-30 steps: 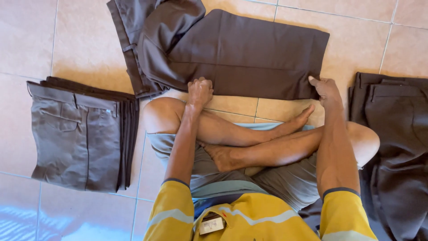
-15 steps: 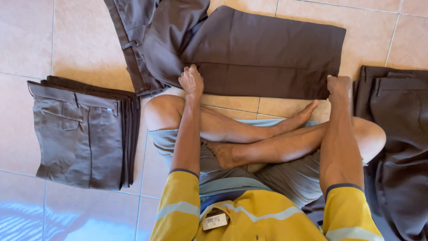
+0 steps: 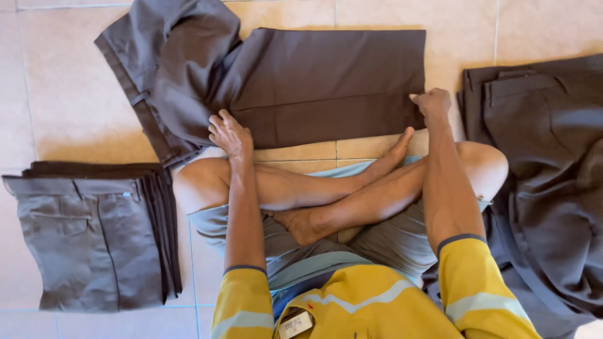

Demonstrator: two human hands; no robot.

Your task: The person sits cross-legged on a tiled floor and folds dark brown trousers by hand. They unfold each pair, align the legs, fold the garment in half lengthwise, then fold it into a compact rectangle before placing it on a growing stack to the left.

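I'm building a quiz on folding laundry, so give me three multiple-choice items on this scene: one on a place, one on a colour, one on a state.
1. Where does the folded stack of trousers lie?
A. at the person's left
B. on the person's lap
C. on a chair

2. What colour are the person's sleeves?
A. white
B. yellow
C. black

3. How is the right hand?
A. lifted in the air
B. flat on the bare floor tiles
C. closed at the edge of the brown trousers

Answers: 1 A, the stack lies on the floor tiles at the left; 2 B, both sleeves are yellow; 3 C, its fingers curl at the cloth's edge.
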